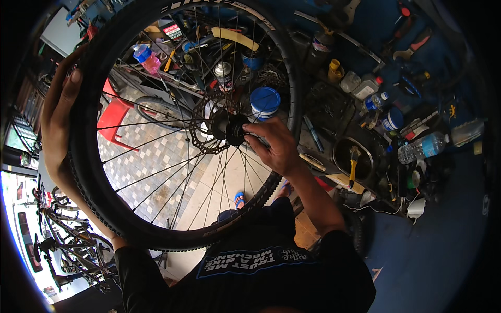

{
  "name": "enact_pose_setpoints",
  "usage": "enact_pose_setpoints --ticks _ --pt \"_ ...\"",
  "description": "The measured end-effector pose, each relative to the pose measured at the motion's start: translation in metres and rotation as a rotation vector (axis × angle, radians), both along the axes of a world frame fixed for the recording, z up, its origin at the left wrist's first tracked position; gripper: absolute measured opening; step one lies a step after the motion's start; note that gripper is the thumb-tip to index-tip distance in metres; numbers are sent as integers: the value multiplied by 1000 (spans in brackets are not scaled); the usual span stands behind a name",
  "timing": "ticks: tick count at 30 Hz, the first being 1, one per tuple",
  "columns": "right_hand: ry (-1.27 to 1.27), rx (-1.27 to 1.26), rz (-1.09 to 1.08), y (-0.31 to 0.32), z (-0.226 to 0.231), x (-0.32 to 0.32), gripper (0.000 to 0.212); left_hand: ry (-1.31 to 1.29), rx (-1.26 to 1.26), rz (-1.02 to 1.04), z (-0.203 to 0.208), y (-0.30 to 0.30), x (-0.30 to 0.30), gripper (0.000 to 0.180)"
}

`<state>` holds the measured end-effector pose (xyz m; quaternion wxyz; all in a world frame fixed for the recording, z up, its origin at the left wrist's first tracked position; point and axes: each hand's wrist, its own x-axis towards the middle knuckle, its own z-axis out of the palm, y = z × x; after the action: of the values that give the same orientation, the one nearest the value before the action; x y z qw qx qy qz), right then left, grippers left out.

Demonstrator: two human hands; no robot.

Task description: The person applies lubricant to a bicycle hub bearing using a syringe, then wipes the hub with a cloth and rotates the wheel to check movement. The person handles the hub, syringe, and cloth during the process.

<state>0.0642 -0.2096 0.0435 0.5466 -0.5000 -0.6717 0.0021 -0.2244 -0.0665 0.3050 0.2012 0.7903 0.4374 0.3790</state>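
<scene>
A bicycle wheel with a black tyre point(85, 151), thin dark spokes and a round disc-brake rotor point(197, 125) is held up in front of my body. My left hand point(58, 117) supports the wheel at its left side, its fingers curving along the outside of the tyre. At the centre, the thumb and fingertips of my right hand point(275, 147) pinch the black end of the hub point(236, 130). Whether a small part sits between those fingertips is hidden.
Right of the wheel, a cluttered workbench holds a metal bowl point(355, 159) with a yellow-handled brush point(353, 175), a plastic bottle point(424, 148) and a blue-lidded tub point(265, 103). Tools hang on the blue wall. A red chair point(116, 122) shows through the spokes; several bicycles point(73, 235) stand lower left.
</scene>
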Motion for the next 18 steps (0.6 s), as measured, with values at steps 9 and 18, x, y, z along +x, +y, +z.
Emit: enact_pose_setpoints --ticks 9,18 --pt "90 36 -14 -1 -1 1 32 -34 61 52 -4 5 -4 57" --pt "58 -30 -28 2 -2 1 24 -82 -5 -16 -3 5 -1 58"
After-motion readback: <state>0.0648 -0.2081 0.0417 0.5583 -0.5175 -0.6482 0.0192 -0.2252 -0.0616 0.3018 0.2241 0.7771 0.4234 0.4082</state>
